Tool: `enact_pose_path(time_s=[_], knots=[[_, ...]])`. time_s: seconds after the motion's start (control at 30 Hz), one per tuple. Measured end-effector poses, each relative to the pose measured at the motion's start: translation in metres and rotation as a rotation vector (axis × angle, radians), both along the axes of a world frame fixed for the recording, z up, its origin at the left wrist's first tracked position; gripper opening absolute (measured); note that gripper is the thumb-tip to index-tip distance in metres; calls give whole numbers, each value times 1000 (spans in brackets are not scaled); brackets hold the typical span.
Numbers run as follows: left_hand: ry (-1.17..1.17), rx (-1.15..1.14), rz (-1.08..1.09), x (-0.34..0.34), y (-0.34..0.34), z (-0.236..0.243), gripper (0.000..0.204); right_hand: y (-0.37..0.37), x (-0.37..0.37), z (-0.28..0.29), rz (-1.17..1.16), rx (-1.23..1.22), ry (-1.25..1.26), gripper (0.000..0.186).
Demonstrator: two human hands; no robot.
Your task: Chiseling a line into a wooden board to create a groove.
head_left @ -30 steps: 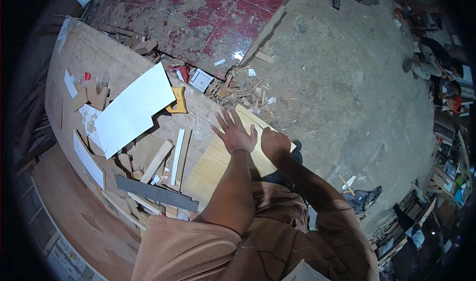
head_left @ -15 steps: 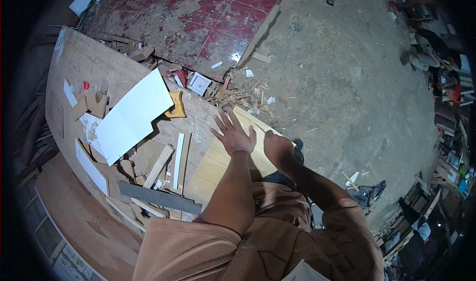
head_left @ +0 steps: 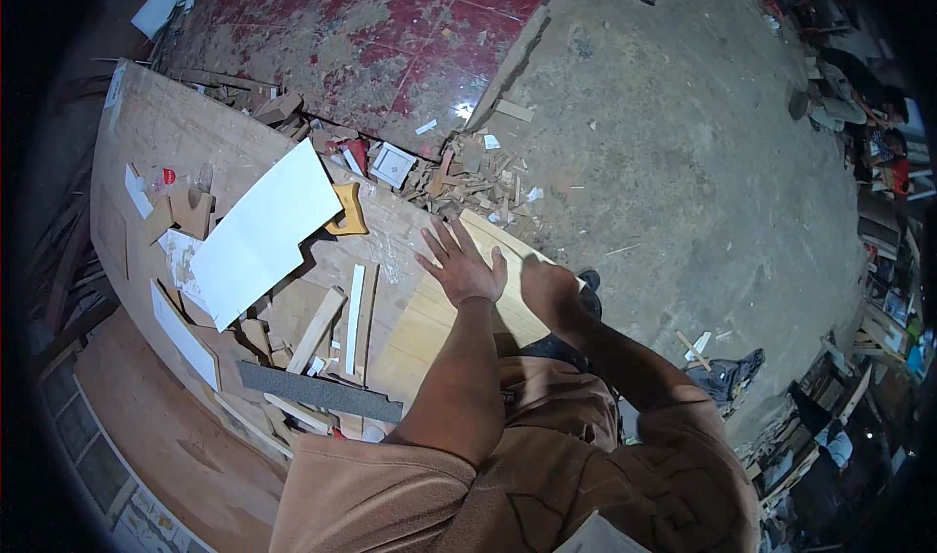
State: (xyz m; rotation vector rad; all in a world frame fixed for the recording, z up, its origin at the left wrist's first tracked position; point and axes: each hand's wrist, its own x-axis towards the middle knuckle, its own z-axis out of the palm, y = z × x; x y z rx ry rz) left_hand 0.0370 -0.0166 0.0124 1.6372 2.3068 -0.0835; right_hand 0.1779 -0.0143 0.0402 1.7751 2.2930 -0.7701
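A pale wooden board point(head_left: 415, 321) lies on the workbench right in front of my body. Pressed flat on its surface, my left hand point(head_left: 467, 270) has its fingers spread and holds nothing. My right hand point(head_left: 549, 287) is closed into a fist over the board's right edge. Whatever it grips, if anything, is hidden behind the hand. Left of the board, a white panel point(head_left: 264, 236) with a notched corner rests on the bench. From under its right side sticks the yellow handle of a handsaw point(head_left: 349, 209).
The worn workbench point(head_left: 220, 114) carries wooden strips point(head_left: 317, 328), a dark grey strip point(head_left: 317, 390) and small wood blocks point(head_left: 190, 211). Offcuts point(head_left: 478, 177) are heaped on the floor beyond its far edge. People point(head_left: 844, 104) sit at the far right. A black bag point(head_left: 732, 375) lies on the concrete floor.
The view has shifted very slightly. Both hands keep nearly the same places on the board, the left flat and the right closed.
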Motion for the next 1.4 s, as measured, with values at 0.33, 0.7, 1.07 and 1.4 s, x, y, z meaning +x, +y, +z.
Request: enact_pose_path(time_s=[0.33,0.7,1.07,1.4], knots=[[-4,37,3,-3,-3,-4,96,-7,29,82,18,-42,-9,12],[-5,25,6,-2,-1,0,98,2,-11,12,-104,-44,-20,12],[-15,49,-14,0,-1,-2,97,3,-10,18,-122,-134,-36,15],[2,7,18,-4,-3,-3,98,-4,26,89,-54,-163,-22,14]])
